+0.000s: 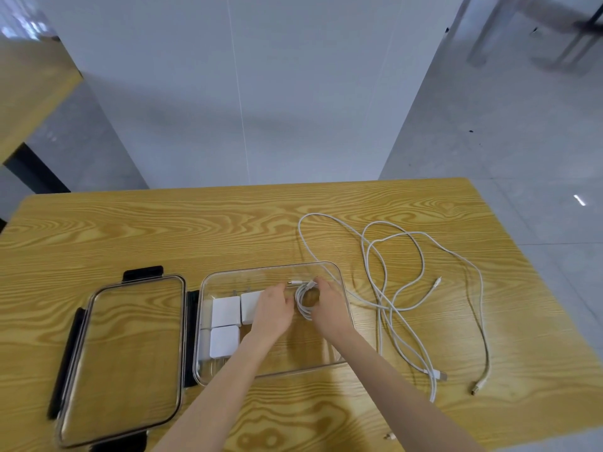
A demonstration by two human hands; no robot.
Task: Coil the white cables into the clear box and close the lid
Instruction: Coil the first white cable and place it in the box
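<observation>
Coiled cable point(304, 300) sits between both hands inside clear box point(339, 272).

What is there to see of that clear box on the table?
The clear box is a see-through, plastic-looking rectangle with rounded corners, standing open and upright on the wooden table. Its lid lies flat beside it. Inside sit white chargers and a coiled cable, which both hands hold.

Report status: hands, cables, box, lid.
Both hands, left and right, on coil in box. Loose cables still on table. Lid off, nothing blocking.
</observation>
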